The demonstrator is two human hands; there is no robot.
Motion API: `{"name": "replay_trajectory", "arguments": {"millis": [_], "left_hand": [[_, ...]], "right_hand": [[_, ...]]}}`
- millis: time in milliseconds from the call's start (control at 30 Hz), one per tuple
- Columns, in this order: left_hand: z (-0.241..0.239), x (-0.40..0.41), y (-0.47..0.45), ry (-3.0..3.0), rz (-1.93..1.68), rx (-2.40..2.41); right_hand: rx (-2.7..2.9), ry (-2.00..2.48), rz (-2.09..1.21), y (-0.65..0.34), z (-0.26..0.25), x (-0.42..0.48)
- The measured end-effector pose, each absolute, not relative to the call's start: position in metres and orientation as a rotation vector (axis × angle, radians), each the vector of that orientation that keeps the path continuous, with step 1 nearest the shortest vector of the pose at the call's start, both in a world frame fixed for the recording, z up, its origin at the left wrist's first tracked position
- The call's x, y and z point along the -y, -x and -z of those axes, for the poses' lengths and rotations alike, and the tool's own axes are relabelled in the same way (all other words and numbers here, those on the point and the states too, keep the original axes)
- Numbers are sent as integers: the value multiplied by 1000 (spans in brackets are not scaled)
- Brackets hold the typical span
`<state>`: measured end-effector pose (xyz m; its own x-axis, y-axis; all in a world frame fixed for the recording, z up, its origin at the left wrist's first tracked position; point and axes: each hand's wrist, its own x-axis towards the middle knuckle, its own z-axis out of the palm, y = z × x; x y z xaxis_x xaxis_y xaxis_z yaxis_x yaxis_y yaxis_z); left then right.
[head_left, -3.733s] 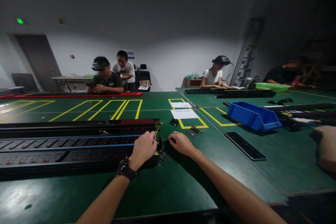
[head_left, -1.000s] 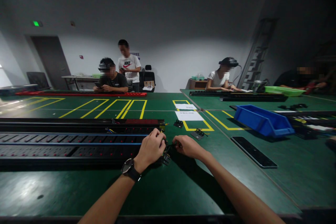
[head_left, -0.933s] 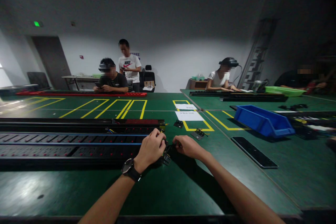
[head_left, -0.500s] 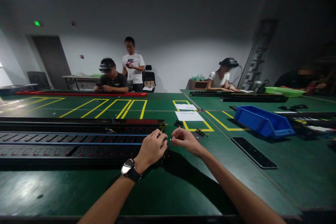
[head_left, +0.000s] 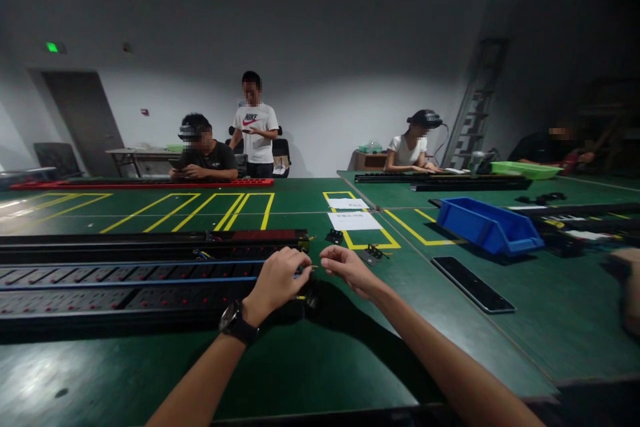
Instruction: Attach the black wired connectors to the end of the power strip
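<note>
My left hand (head_left: pixel 284 275), with a watch on its wrist, is closed at the right end of a long black socket strip (head_left: pixel 190 290) dotted with red. A thin yellowish wire (head_left: pixel 315 267) pokes out from its fingertips toward the other hand. My right hand (head_left: pixel 346 268) is pinched just right of that wire tip, a small gap apart; whatever is in the pinch is too small to make out. Below the left fingers, a short yellow lead (head_left: pixel 301 297) and a dark round part (head_left: pixel 313 299) show at the strip's end.
Small black parts (head_left: pixel 373 253) and white paper sheets (head_left: pixel 353 221) lie beyond my hands. To the right are a blue bin (head_left: pixel 487 227) and a dark phone-like slab (head_left: pixel 473 285). Another black rail (head_left: pixel 150 240) lies behind the strip. Several people are across the green table (head_left: pixel 370 373).
The view has shifted slightly. My hands remain close together at the strip's end, and the wire tip and yellow lead by the left fingers now show more clearly.
</note>
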<state>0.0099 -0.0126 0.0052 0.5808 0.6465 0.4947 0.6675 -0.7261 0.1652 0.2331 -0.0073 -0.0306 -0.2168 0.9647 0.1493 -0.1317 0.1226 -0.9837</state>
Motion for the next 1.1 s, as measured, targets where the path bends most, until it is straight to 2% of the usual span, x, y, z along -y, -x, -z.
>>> {"name": "replay_trajectory", "arguments": {"millis": [233,433,733,1100], "left_hand": [[-31,-33,-2,2574,583,1595],[-30,-61,-17,2556,385,1817],[-18,-64,-24,2572,320,1709],[-10,-79,-18,2690,386,1893]], "right_hand": [[1257,1185,-1212,-242,51,-10],[1303,1182,-1205,-241,58,-13],[1328,1178,-1218,-241,54,-10],[1410,1163,-1237,-243,54,-12]]}}
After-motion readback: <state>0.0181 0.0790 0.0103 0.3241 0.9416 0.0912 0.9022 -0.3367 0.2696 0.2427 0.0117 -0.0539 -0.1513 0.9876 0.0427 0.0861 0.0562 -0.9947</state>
